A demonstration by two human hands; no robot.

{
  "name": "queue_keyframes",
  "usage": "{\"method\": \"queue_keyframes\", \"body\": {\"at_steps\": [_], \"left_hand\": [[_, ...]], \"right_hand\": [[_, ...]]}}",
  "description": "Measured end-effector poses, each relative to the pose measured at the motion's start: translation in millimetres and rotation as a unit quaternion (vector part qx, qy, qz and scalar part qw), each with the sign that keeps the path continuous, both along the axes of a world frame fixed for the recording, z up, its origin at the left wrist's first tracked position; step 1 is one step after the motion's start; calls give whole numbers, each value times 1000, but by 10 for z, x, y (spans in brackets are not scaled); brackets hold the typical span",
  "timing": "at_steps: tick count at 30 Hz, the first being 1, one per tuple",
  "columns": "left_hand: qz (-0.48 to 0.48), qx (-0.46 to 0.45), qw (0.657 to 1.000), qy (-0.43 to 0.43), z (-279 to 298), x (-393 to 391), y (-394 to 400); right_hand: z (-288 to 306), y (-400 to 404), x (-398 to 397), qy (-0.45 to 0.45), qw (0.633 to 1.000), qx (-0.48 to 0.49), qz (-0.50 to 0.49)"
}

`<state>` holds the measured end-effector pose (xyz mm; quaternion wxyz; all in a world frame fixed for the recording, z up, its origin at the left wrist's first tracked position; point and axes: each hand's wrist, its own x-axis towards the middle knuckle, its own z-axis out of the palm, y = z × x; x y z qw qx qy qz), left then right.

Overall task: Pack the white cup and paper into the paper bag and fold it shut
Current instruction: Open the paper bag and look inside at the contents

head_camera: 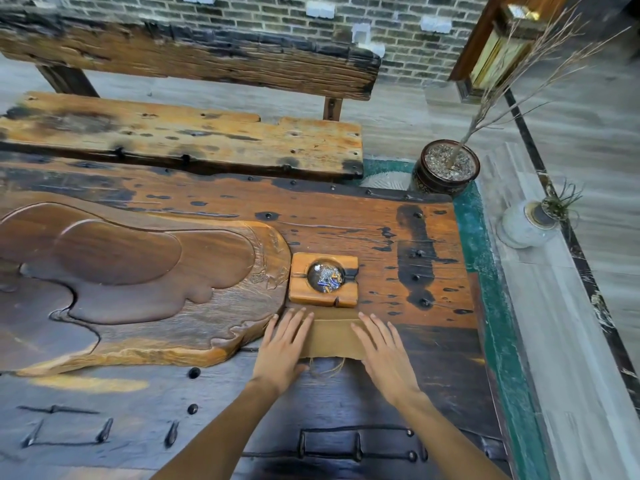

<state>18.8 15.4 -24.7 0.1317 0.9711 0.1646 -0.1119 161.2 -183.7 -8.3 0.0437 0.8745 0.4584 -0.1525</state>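
A brown paper bag [330, 337] lies flat on the dark wooden table [433, 358], just in front of a wooden ashtray. Its twine handles [327, 368] stick out at the near edge. My left hand [282, 344] rests palm down on the bag's left side, fingers spread. My right hand [384, 351] presses flat on its right side in the same way. Neither hand grips anything. No white cup or loose paper shows; the bag hides whatever is inside it.
A square wooden ashtray [301, 289] with butts stands directly behind the bag. A large carved wooden tea tray [138, 289] fills the table's left. A wooden bench [173, 140] stands beyond the table. A potted dry branch [446, 168] and a pale vase [526, 223] sit on the floor at right.
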Motion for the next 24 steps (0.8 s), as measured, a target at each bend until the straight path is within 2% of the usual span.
{"method": "queue_keyframes", "body": {"at_steps": [4,8,12,19,24], "left_hand": [[-7,-22,999,-33,57,-16,43],[10,-86,993,-79,124,-46,121],[27,-110,988,-102,163,-124,159],[-10,-60,997,-54,200,-112,72],[-8,-68,997,-26,117,-26,26]], "right_hand": [[47,-82,18,19,999,26,13],[147,-165,126,55,996,59,39],[259,-171,193,80,994,42,59],[49,-107,68,-1,999,-5,43],[-61,-17,38,-9,1000,7,-1]]}}
